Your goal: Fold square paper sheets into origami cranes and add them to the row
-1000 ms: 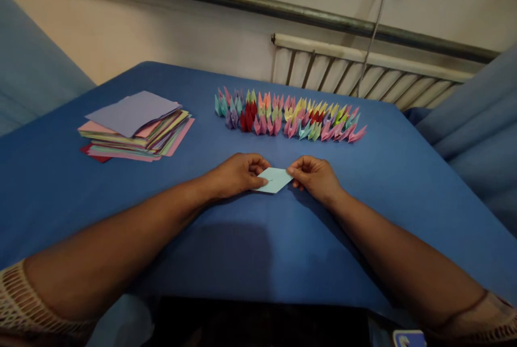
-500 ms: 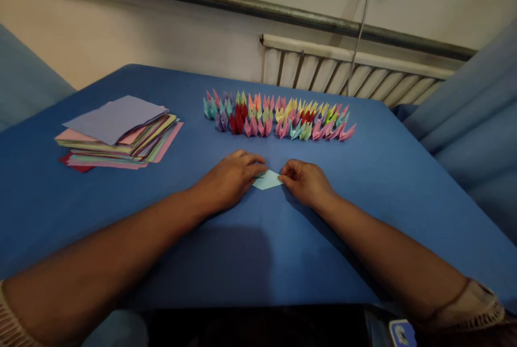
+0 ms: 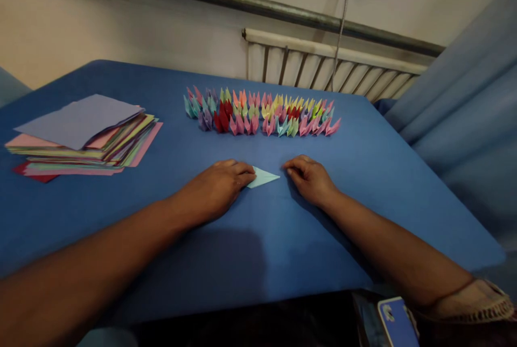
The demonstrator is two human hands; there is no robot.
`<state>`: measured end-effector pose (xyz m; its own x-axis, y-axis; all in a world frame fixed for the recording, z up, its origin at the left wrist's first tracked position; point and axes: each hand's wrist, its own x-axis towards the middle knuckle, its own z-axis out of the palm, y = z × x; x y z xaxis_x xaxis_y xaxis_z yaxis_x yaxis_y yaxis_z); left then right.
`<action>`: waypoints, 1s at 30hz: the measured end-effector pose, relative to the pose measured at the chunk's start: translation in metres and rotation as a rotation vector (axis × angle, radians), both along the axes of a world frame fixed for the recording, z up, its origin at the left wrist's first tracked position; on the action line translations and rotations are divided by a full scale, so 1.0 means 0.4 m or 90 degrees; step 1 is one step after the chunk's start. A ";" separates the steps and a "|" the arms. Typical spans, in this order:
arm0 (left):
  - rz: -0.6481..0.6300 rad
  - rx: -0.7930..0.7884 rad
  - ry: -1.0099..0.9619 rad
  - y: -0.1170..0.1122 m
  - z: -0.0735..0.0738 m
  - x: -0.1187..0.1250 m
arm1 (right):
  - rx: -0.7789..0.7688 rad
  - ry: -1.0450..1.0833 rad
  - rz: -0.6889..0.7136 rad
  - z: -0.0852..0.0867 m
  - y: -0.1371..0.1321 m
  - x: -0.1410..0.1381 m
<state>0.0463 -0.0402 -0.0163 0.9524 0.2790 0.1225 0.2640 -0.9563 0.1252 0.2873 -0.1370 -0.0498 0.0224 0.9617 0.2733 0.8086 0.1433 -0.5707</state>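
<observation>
A small pale blue folded paper [image 3: 262, 177] lies flat on the blue table [image 3: 258, 239], narrowed to a point on its right. My left hand [image 3: 220, 185] lies palm down with its fingertips pressing the paper's left end. My right hand [image 3: 309, 177] rests on the table just right of the paper's tip, fingers curled, a small gap between them and the paper.
A row of several folded paper pieces in many colours [image 3: 258, 112] stands behind the hands. A stack of coloured paper sheets [image 3: 83, 139] lies at the left. A radiator [image 3: 331, 69] stands behind the table. A phone [image 3: 396, 323] shows at the bottom edge.
The paper went from a wider diamond held by both hands to a narrower pointed shape pressed flat. My right hand has let go and drawn slightly right. The view has shifted.
</observation>
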 end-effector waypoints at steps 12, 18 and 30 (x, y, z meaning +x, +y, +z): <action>0.024 -0.067 -0.019 -0.004 0.012 0.009 | -0.067 -0.271 0.105 0.041 -0.075 -0.032; 0.026 -0.123 -0.049 0.007 -0.006 0.047 | -0.057 -0.249 0.154 0.064 -0.070 -0.024; 0.155 -0.257 -0.043 0.015 -0.005 0.080 | -0.100 -0.277 0.165 0.082 -0.093 -0.035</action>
